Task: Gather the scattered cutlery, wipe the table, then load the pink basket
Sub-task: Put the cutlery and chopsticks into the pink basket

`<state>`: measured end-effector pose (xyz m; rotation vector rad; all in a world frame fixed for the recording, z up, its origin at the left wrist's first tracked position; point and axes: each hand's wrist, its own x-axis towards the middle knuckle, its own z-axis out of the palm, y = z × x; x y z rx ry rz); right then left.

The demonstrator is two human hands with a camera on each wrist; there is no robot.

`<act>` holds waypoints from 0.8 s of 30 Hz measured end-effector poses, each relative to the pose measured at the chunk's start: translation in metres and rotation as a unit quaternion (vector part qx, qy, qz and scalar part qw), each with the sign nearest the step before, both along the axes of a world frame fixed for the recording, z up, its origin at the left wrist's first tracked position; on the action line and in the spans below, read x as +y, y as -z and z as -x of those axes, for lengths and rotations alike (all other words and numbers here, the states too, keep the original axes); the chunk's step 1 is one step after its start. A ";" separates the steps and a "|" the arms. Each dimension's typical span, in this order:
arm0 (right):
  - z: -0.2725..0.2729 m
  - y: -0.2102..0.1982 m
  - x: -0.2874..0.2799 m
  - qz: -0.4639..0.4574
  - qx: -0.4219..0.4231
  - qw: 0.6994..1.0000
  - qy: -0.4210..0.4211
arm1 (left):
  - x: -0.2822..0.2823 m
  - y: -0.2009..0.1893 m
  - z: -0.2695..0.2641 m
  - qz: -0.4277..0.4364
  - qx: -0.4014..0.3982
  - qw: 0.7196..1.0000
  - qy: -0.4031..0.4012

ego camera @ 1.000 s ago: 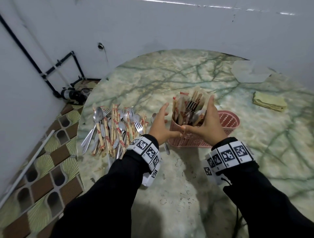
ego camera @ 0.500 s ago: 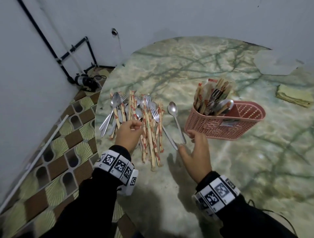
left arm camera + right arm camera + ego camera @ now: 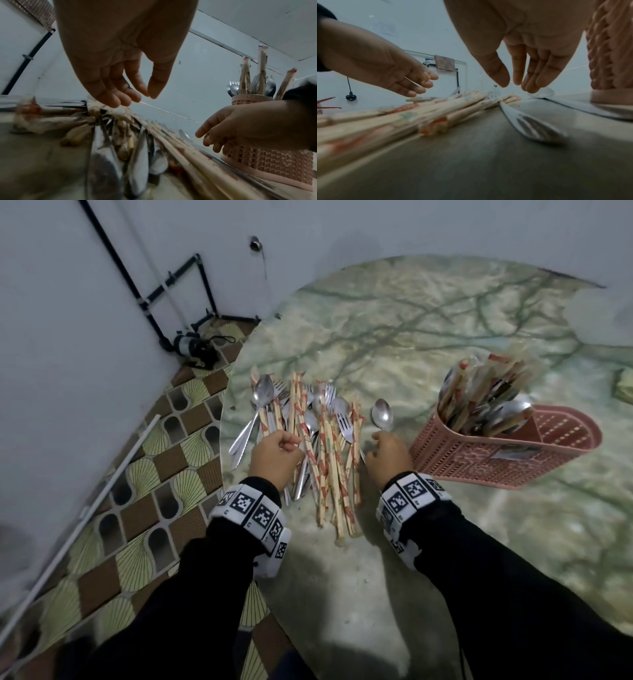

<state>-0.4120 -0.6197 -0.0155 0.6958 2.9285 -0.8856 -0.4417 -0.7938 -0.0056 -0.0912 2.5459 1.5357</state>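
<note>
Loading step: both hands empty, fingers loose, left hand (image 3: 275, 455) over cutlery pile (image 3: 318, 440), right hand (image 3: 388, 455) beside pink basket (image 3: 507, 453); next, grasp a bundle.

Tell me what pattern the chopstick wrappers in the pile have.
The chopstick wrappers are cream paper with red-orange printed marks; head view shows it best.

cutlery pile (image 3: 308, 440) on table (image 3: 428, 344), lone spoon (image 3: 382, 414) right, basket (image 3: 513, 460) farther right
</note>
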 end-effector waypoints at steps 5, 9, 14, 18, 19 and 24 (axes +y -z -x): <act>0.020 0.002 0.007 -0.059 -0.056 0.996 0.027 | -0.007 0.002 0.020 0.041 0.006 0.999 -0.018; 0.031 0.005 0.007 -0.091 -0.144 0.985 0.037 | -0.017 0.000 0.044 0.114 0.018 0.992 -0.058; 0.038 0.008 0.009 -0.111 -0.171 0.978 0.032 | -0.028 0.007 0.071 0.219 -0.006 0.974 -0.049; 0.036 0.004 0.012 -0.085 -0.163 0.982 0.046 | -0.030 0.008 0.076 0.248 -0.012 0.968 -0.030; 0.036 0.003 0.012 -0.076 -0.160 0.983 0.053 | -0.029 0.007 0.076 0.249 -0.014 0.968 -0.029; 0.031 -0.005 0.012 -0.056 -0.152 0.985 0.065 | -0.033 0.004 0.080 0.260 -0.037 0.965 -0.004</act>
